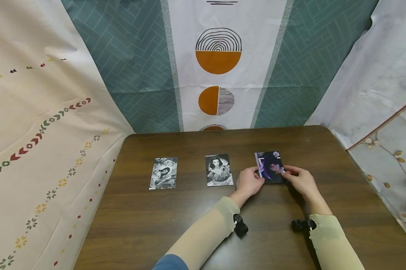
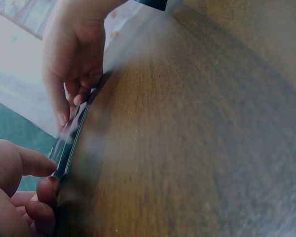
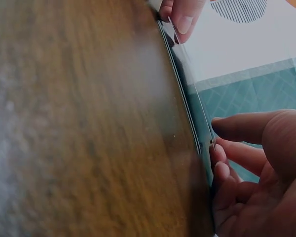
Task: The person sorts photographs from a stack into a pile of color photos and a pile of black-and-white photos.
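Observation:
A dark purple photo card point(image 1: 273, 165) with a person's face on it tops a small stack at the right of the table. My left hand point(image 1: 249, 183) pinches its near left corner between thumb and fingers. At the near right corner, my right hand point(image 1: 301, 181) pinches the same card. Seen in the right wrist view, the near edge of the top card stands slightly apart from the cards point(image 3: 180, 79) beneath. How many cards lie below cannot be told.
Two black-and-white photo cards lie flat to the left: one of a seated person in a dress point(image 1: 219, 170), one of a reclining figure point(image 1: 163, 173). The brown wooden table point(image 1: 176, 225) meets patterned cloth point(image 1: 139, 67) at its back and sides.

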The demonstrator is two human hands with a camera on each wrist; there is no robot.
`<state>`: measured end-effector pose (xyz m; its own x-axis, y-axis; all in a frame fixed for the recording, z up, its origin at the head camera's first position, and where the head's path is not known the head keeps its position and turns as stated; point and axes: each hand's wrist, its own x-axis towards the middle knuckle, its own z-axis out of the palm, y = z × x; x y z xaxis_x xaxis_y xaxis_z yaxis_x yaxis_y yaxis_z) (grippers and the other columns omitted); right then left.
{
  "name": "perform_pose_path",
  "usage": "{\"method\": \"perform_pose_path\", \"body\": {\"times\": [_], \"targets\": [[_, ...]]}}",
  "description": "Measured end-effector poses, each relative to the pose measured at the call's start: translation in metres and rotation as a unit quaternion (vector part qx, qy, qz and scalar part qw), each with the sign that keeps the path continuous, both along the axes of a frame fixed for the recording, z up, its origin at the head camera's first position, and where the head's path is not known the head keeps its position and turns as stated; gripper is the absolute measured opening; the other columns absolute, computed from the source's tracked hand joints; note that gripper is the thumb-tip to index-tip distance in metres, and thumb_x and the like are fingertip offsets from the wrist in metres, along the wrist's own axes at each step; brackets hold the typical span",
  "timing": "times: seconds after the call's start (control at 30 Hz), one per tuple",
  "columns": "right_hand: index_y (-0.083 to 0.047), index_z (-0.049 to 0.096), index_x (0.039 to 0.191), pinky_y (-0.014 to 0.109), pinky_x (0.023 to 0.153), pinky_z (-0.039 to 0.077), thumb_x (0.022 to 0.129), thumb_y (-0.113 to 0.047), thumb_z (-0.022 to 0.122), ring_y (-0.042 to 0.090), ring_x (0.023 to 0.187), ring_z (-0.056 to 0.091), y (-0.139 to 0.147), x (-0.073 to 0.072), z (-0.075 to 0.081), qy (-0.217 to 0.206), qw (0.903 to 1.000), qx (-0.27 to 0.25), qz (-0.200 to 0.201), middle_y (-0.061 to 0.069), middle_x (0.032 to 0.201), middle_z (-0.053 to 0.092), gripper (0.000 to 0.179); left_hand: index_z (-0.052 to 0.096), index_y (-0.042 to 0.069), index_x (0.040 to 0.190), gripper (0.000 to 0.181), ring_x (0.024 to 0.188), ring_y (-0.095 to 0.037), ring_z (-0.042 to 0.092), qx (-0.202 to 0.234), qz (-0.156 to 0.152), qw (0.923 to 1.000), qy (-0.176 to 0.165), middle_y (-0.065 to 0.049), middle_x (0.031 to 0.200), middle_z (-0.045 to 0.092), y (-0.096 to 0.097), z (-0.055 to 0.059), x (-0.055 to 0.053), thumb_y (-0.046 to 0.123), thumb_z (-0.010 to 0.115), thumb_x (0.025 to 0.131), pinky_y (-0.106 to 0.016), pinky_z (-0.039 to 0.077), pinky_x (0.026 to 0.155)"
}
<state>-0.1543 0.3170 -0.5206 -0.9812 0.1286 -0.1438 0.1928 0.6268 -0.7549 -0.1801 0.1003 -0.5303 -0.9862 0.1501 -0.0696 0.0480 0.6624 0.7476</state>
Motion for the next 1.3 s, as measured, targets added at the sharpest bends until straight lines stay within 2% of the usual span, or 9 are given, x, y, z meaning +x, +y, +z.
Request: {"method": "perform_pose_path", "body": {"times": [0.43, 0.73, 0.93, 1.17, 1.3], "targets": [[0.005, 0.06, 0.146, 0.061, 0.104, 0.043, 0.106, -0.029, 0.067, 0.046, 0.122, 0.058, -0.0045, 0.0007, 0.0, -0.007, 0.9996, 0.027, -0.001, 0.028, 0.13, 0.067, 0.053, 0.077, 0.019, 0.134, 0.048, 0.07, -0.002, 0.059, -0.021, -0.008, 0.9997, 0.013, 0.019, 0.067, 0.06, -0.0011, -0.001, 0.0003, 0.023, 0.078, 0.086, -0.024, 0.044, 0.057], [0.005, 0.061, 0.145, 0.061, 0.105, 0.043, 0.105, -0.029, 0.068, 0.046, 0.124, 0.059, -0.0046, 0.0007, 0.0002, -0.001, 0.9996, 0.028, -0.001, 0.027, 0.129, 0.069, 0.052, 0.079, 0.021, 0.128, 0.042, 0.07, -0.004, 0.058, -0.028, -0.011, 0.9995, 0.013, 0.018, 0.068, 0.058, -0.0011, -0.0013, -0.0002, 0.023, 0.077, 0.086, -0.025, 0.043, 0.058], [0.005, 0.061, 0.146, 0.062, 0.105, 0.043, 0.106, -0.031, 0.067, 0.047, 0.125, 0.058, -0.0035, -0.0007, -0.0001, -0.006, 0.9995, 0.03, -0.002, 0.028, 0.13, 0.068, 0.054, 0.078, 0.022, 0.13, 0.044, 0.07, -0.003, 0.058, -0.03, -0.013, 0.9994, 0.014, 0.018, 0.067, 0.057, -0.0007, -0.0012, -0.002, 0.023, 0.076, 0.086, -0.025, 0.043, 0.057], [0.003, 0.061, 0.146, 0.062, 0.106, 0.042, 0.107, -0.033, 0.066, 0.047, 0.128, 0.056, -0.0029, 0.0001, 0.0017, -0.018, 0.9995, 0.024, -0.008, 0.028, 0.134, 0.067, 0.054, 0.08, 0.022, 0.126, 0.04, 0.07, -0.003, 0.058, -0.026, -0.017, 0.9994, 0.014, 0.019, 0.068, 0.058, -0.0009, -0.0025, -0.003, 0.023, 0.076, 0.085, -0.024, 0.042, 0.056], [0.003, 0.06, 0.147, 0.064, 0.109, 0.04, 0.107, -0.035, 0.064, 0.05, 0.133, 0.052, -0.0028, 0.0004, 0.0027, -0.027, 0.9995, 0.015, -0.008, 0.029, 0.139, 0.063, 0.055, 0.079, 0.022, 0.13, 0.044, 0.07, -0.003, 0.058, -0.023, -0.016, 0.9996, 0.011, 0.02, 0.068, 0.057, -0.0012, -0.002, -0.0032, 0.023, 0.077, 0.086, -0.024, 0.041, 0.056]]}}
